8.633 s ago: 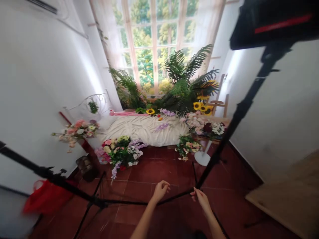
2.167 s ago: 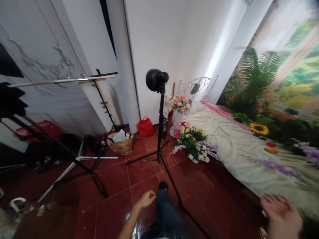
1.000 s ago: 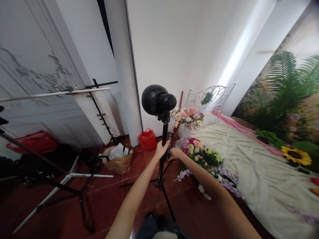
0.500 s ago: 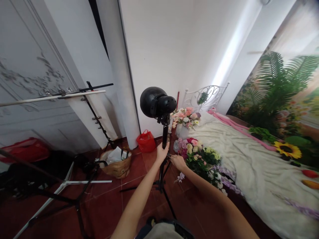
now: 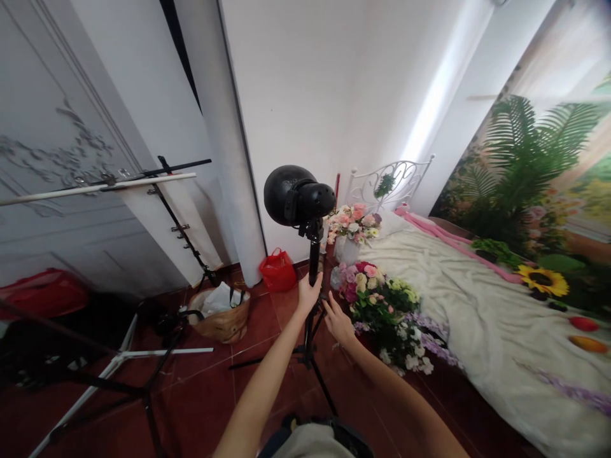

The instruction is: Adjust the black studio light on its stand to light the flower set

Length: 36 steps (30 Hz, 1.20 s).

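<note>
A black studio light [image 5: 298, 196] with a round reflector is mounted on top of a black stand [image 5: 314, 254] on the tiled floor. My left hand [image 5: 309, 294] is wrapped round the stand's pole below the light. Just right of the pole, my right hand [image 5: 338, 320] has its fingers apart, with the fingertips beside a dark knob [image 5: 324, 298]; whether they touch it is unclear. The stand's legs spread over the floor below my hands.
Flower bunches [image 5: 372, 289] lie right of the stand, beside a bed with a cream cover [image 5: 482, 324]. A red bag [image 5: 279, 271] and a wicker basket [image 5: 224, 318] sit behind to the left. White stand legs [image 5: 167, 352] reach across the floor at left.
My right hand has opened its fingers and drawn slightly back and down from the knob. My left hand keeps its hold on the pole. The view has shifted slightly.
</note>
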Motion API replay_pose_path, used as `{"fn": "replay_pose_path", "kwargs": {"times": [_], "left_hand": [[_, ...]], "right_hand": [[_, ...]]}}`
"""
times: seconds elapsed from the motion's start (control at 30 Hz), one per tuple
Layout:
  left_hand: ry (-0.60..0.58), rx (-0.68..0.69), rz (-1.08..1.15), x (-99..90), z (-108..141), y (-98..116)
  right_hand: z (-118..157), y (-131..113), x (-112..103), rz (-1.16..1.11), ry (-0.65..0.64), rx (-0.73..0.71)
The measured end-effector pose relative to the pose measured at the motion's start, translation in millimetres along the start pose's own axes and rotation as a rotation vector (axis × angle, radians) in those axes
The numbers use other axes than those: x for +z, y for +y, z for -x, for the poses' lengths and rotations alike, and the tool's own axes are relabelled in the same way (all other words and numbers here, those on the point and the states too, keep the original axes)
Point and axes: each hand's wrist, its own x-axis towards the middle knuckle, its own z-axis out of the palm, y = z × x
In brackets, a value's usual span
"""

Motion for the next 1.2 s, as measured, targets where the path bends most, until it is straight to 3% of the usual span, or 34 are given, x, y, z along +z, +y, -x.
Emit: {"fn": "replay_pose_path", "kwargs": {"times": [0.13,0.27,0.47,0.6,0.67,0.77,0.87,1.0,1.1,1.2], "left_hand": [[0.010,0.012,0.027,0.2,-1,4],[-0.048,-0.009,0.068,-5.2,-4,11],[-0.239,-0.019,0.276,-30.3,-6,16],[-0.120,-0.090,0.411,-45.2,1,-14],[-0.023,-0.116,0.374,-50.4,7,-39],[0.077,-0.155,0.259,-55.7,19,-78],[-0.050,-0.203,0.198,-55.2,33,-103],[-0.272,-0.198,0.228,-43.9,40,-109],[-0.245,-0.120,0.253,-31.8,34,-102],[-0.177,-0.041,0.211,-20.8,24,-96]], "right_hand": [[21,6,17,-0.008,0.007,-0.008],[34,4,21,-0.085,0.059,0.100],[-12,-24,-18,-0.268,0.210,0.029],[-51,-44,-23,-0.338,0.122,0.097],[-63,-51,-16,-0.366,0.076,0.209],[-73,-57,-3,-0.402,0.107,0.363],[-79,-58,3,-0.477,0.140,0.442],[-88,-63,0,-0.785,0.127,0.479],[-99,-74,-15,-0.994,0.182,0.480],[-114,-88,-48,-1.102,0.246,0.477]]}}
